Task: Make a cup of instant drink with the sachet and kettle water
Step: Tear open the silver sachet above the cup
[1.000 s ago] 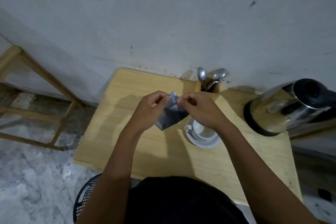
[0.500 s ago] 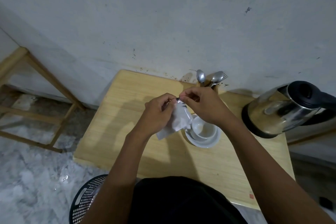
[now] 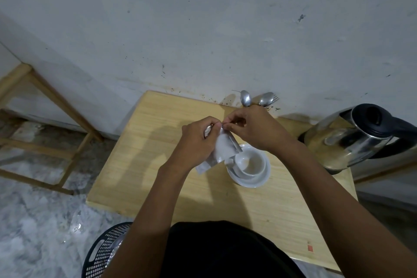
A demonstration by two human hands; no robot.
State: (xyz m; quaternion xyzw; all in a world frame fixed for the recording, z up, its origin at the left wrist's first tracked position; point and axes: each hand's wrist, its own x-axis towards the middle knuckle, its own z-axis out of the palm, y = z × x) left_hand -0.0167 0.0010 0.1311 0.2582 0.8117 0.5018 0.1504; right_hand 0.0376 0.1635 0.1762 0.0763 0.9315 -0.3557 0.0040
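A white sachet point(image 3: 222, 151) hangs above the wooden table point(image 3: 158, 153), pinched at its top edge by both hands. My left hand point(image 3: 196, 142) grips the top left corner. My right hand point(image 3: 252, 128) grips the top right corner, fingertips almost touching the left ones. Just below and right of the sachet, a white cup point(image 3: 250, 162) sits on a white saucer point(image 3: 259, 180); the cup looks empty. A steel kettle point(image 3: 352, 140) with a black lid and handle stands at the table's right edge.
Spoons and a fork point(image 3: 259, 98) stand in a holder against the wall, behind my right hand. A black perforated basket point(image 3: 106, 250) sits on the marble floor at the lower left. A wooden frame point(image 3: 45, 106) stands left of the table.
The sachet has turned from its dark face to its white face. Both hands have closed in on its top edge, and the view has shifted slightly.
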